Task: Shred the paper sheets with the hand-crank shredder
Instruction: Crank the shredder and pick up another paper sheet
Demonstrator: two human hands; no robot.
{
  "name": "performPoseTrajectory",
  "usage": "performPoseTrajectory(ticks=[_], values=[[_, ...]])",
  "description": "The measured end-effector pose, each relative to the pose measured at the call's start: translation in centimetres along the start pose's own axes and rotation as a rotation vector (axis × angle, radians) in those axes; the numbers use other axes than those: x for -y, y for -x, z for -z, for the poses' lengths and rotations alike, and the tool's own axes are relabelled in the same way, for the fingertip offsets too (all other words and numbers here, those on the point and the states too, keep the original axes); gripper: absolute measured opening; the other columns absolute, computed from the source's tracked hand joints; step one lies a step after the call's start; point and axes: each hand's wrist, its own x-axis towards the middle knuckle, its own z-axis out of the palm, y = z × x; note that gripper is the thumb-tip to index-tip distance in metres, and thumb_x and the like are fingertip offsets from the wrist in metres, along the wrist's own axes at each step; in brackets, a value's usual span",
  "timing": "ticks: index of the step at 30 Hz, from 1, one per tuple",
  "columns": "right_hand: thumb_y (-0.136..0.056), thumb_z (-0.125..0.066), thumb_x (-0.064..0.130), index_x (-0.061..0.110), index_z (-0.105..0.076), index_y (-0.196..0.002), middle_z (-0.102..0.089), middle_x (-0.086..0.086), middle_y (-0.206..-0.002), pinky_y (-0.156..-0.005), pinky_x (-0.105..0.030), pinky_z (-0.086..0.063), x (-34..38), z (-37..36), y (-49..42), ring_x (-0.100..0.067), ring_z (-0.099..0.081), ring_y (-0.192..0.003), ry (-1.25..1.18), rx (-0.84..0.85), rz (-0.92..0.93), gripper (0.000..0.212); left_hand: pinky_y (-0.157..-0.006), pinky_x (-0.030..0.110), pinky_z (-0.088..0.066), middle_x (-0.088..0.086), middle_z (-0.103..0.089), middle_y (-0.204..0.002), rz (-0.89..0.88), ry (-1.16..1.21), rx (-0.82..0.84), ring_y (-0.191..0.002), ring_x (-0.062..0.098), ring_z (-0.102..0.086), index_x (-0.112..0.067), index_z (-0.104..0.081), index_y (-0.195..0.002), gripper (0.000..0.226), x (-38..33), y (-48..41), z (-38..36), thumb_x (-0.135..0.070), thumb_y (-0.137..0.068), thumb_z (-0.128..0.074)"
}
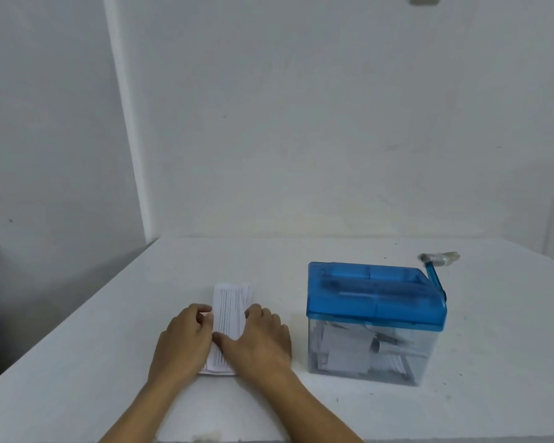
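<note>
Here, both hands are working at the paper sheets point(229, 310), which are lying in a narrow lined stack on the white worktop point(77, 378), left of the shredder point(375, 318) and apart from it. The left hand point(183, 338) is gripping the stack's left edge with curled fingers. The right hand point(258, 342) is resting on the right edge, fingers fairly straight and thumb lying across the top sheet. The shredder's blue lid is sitting on a clear bin holding white paper pieces point(346, 346), and its crank point(435, 271) is sticking up at the far right corner.
</note>
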Motion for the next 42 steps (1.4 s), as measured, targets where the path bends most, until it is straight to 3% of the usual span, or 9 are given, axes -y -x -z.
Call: performPoseTrajectory(ticks=[4,10,14,20,24,28,33,37,42], values=[[-0.087,-0.061,0.058,0.025,-0.042,-0.135,-0.052,0.002,-0.132,-0.101,-0.036,-0.043,-0.49,0.41,-0.19,-0.021,-0.052,-0.119,-0.109,0.010,0.001,0.061,-0.088,0.038,-0.046,-0.022,-0.054,-0.089,-0.023,-0.024,0.016,-0.093,0.015,-0.058,-0.023,-0.054,-0.129,0.030,0.02,0.22,0.07,-0.033,-0.102,-0.047],[-0.094,-0.060,0.043,0.027,-0.045,-0.126,-0.059,0.004,-0.132,-0.089,-0.035,-0.057,-0.88,0.22,-0.37,-0.021,-0.061,-0.112,-0.275,-0.017,-0.041,0.039,-0.089,0.036,-0.045,-0.019,-0.058,-0.094,-0.034,-0.033,0.020,-0.093,0.013,-0.059,-0.023,-0.053,-0.130,0.032,-0.01,0.17,0.10,-0.037,-0.101,-0.048],[-0.101,-0.049,0.043,0.022,-0.050,-0.132,-0.054,0.002,-0.128,-0.086,-0.028,-0.054,-1.02,0.59,-0.43,-0.019,-0.059,-0.112,-0.295,-0.058,-0.047,0.038,-0.089,0.035,-0.043,-0.016,-0.059,-0.095,-0.044,-0.025,0.009,-0.093,0.013,-0.058,-0.023,-0.055,-0.128,0.032,-0.20,0.27,0.14,-0.039,-0.101,-0.049],[-0.102,-0.044,0.045,0.025,-0.057,-0.131,-0.066,0.004,-0.125,-0.064,-0.014,-0.048,-1.04,0.76,-0.25,-0.014,-0.066,-0.100,-0.460,-0.038,-0.042,0.037,-0.085,0.036,-0.045,-0.016,-0.055,-0.099,-0.042,0.037,-0.013,-0.090,0.010,-0.057,-0.028,-0.055,-0.118,0.025,0.05,0.12,0.04,-0.044,-0.101,-0.048],[-0.104,-0.042,0.042,0.024,-0.058,-0.129,-0.067,0.005,-0.121,-0.074,-0.021,-0.056,-1.01,1.08,-0.15,-0.011,-0.065,-0.096,-0.524,-0.027,-0.012,0.035,-0.084,0.039,-0.048,-0.009,-0.059,-0.101,-0.014,0.143,-0.007,-0.094,0.015,-0.059,-0.025,-0.060,-0.101,0.023,0.23,-0.21,0.08,-0.045,-0.101,-0.048],[-0.103,-0.044,0.041,0.025,-0.056,-0.133,-0.066,0.005,-0.125,-0.074,-0.019,-0.054,-0.98,0.97,-0.07,-0.013,-0.066,-0.103,-0.539,-0.014,0.009,0.036,-0.068,0.038,-0.047,0.000,-0.062,-0.078,-0.013,0.231,0.000,-0.074,0.021,-0.060,-0.016,-0.061,-0.070,0.035,0.01,-0.25,0.22,-0.038,-0.098,-0.059],[-0.100,-0.046,0.044,0.031,-0.051,-0.136,-0.064,0.008,-0.128,-0.083,-0.028,-0.059,-0.96,0.89,-0.04,-0.014,-0.066,-0.106,-0.548,0.005,0.029,0.038,-0.056,0.020,-0.045,-0.001,-0.069,-0.074,-0.033,0.318,-0.015,-0.069,0.015,-0.066,-0.018,-0.068,-0.066,0.030,-0.57,0.06,0.75,-0.036,-0.089,-0.072],[-0.101,-0.046,0.038,0.030,-0.048,-0.136,-0.062,0.009,-0.130,-0.087,-0.030,-0.057,-1.00,0.82,0.05,-0.014,-0.064,-0.109,-0.567,0.026,0.044,0.036,-0.064,0.034,-0.054,0.003,-0.073,-0.071,0.013,0.431,0.002,-0.069,0.025,-0.070,-0.010,-0.072,-0.067,0.033,-0.51,0.09,0.95,-0.037,-0.085,-0.078],[-0.101,-0.047,0.032,0.029,-0.049,-0.135,-0.061,0.009,-0.129,-0.081,-0.024,-0.053,-1.04,0.87,-0.17,-0.010,-0.060,-0.101,-0.627,0.017,0.045,0.034,-0.049,0.013,-0.041,-0.006,-0.069,-0.060,0.019,0.443,-0.001,-0.052,0.004,-0.062,-0.008,-0.070,-0.071,0.043,-0.66,0.28,0.94,-0.040,-0.098,-0.059]])
